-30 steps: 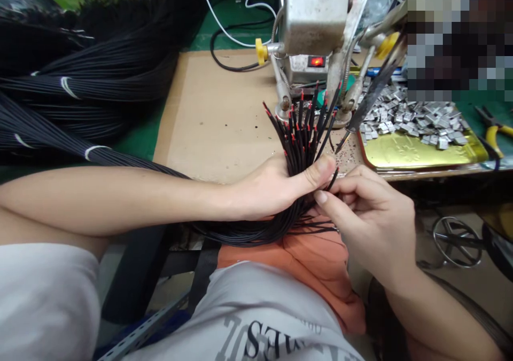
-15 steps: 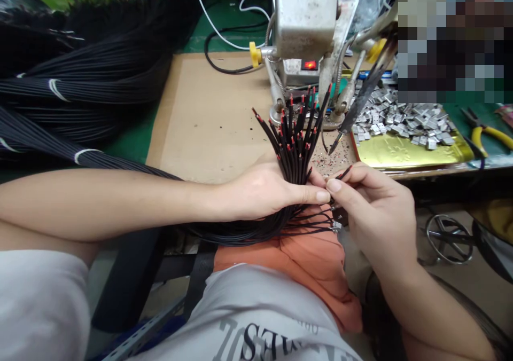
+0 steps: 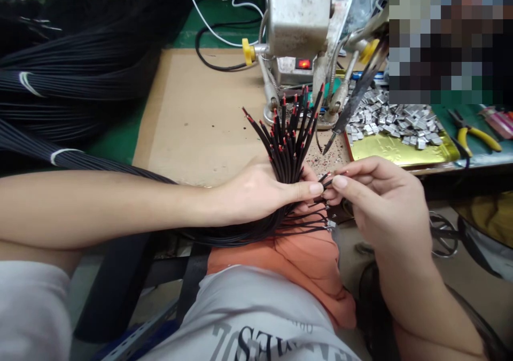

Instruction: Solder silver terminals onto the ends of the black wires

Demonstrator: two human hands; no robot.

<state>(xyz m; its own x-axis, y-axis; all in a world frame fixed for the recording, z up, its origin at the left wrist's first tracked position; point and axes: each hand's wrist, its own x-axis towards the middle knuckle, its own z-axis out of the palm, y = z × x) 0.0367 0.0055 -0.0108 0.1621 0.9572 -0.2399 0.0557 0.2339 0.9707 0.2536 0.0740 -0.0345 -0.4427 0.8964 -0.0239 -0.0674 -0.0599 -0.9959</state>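
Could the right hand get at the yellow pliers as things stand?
Probably yes: the way from the right hand to the pliers looks free, but its fingers must first release the wires.

Left hand (image 3: 252, 193) clasping a fan of red-tipped black wires (image 3: 286, 147), right hand (image 3: 385, 206) pinching loose wire ends (image 3: 331, 179) just beside it; metal clips (image 3: 393, 120) on a gold tray (image 3: 401, 151) lie beyond the grip.

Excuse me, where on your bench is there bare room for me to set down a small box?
The tan cardboard sheet has the largest bare patch, between the black wire bundles and the metal machine. It is crowded at the gold tray of metal terminals, and around the wires in your left hand and right hand.
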